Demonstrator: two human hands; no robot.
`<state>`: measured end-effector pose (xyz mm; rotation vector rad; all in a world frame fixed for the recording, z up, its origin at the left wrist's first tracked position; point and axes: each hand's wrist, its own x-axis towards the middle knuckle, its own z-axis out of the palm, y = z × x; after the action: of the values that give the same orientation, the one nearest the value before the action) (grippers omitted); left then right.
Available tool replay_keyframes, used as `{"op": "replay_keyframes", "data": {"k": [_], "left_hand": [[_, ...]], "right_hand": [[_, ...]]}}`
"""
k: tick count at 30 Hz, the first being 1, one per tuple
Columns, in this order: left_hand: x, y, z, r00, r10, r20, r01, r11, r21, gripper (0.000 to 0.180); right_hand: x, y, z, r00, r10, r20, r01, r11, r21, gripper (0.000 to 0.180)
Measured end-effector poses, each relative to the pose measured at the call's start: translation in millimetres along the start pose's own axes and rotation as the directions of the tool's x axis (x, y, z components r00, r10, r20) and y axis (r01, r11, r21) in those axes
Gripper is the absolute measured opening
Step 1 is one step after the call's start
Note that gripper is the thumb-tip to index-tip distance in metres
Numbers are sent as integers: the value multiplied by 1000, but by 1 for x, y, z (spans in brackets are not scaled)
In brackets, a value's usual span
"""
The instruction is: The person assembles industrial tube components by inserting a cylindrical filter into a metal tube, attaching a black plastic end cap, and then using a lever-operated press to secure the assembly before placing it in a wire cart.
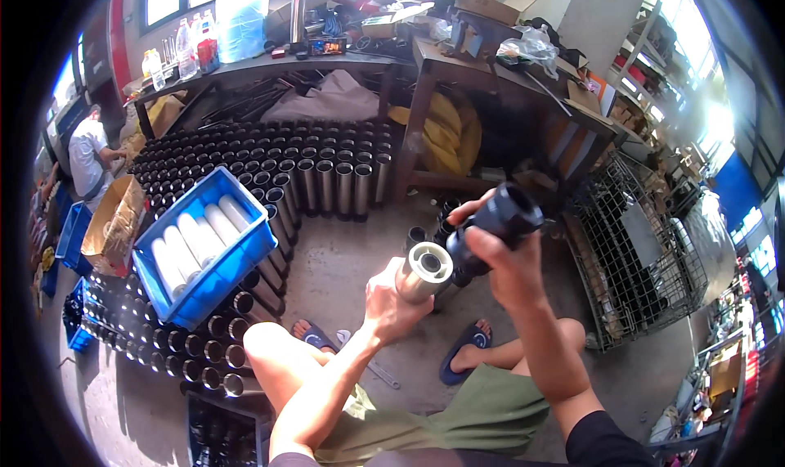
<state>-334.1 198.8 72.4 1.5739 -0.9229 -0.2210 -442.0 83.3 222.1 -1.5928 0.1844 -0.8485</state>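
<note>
My left hand (386, 307) is closed around a pale cylindrical filter cartridge (427, 272), its white ringed end facing up toward me. Beside it, at the right, my right hand (511, 262) grips a black ribbed plastic cylindrical fitting (509, 212), held tilted. The two pieces are close together above the floor, between my knees. Under my right hand several dark tubes (417, 236) stand upright, partly hidden by the hand and fitting. A blue bin (233, 280) at the left holds several white cylinders (196, 240) like the one in my left hand.
Rows of upright metal tubes (343, 190) fill the floor at left, beneath the bin. A wrench (380, 370) lies between my feet. A wire cage (646, 258) stands right. Cluttered workbenches (360, 60) line the back. A cardboard box (114, 222) and a seated person (86, 152) are far left.
</note>
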Motion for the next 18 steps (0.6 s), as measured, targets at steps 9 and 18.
{"op": "replay_keyframes", "data": {"k": [9, 18], "left_hand": [[-5, 21, 0, 977, -197, 86, 186, 975, 120, 55], [8, 22, -18, 811, -51, 582, 255, 927, -274, 61]], "right_hand": [[-6, 68, -1, 994, 110, 15, -109, 992, -68, 37], [-1, 65, -13, 951, 151, 270, -231, 927, 296, 52]]}}
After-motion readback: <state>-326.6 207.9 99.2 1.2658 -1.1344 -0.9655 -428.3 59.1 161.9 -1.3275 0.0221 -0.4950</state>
